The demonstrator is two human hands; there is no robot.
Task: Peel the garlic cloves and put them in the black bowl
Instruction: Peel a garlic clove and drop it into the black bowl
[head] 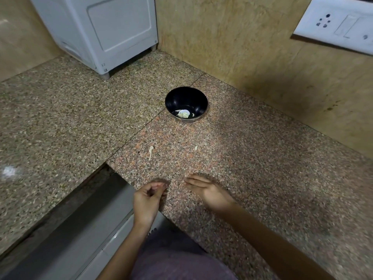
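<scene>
Hovering both hands low over the near edge of the worktop [252, 158]. My left hand [148, 197] has its fingers curled in toward the thumb and is blurred, so I cannot tell whether anything is pinched. My right hand [209, 191] is palm down with fingers straight and relaxed, holding nothing. The bowl [181, 96] stands further back near the wall corner, well apart from both hands. Pale cloves [183, 113] lie in its bottom. Between the bowl and my hands lie a long peel scrap [151, 152] and a small scrap [195, 147]. A white appliance [96, 31] stands at the back left.
</scene>
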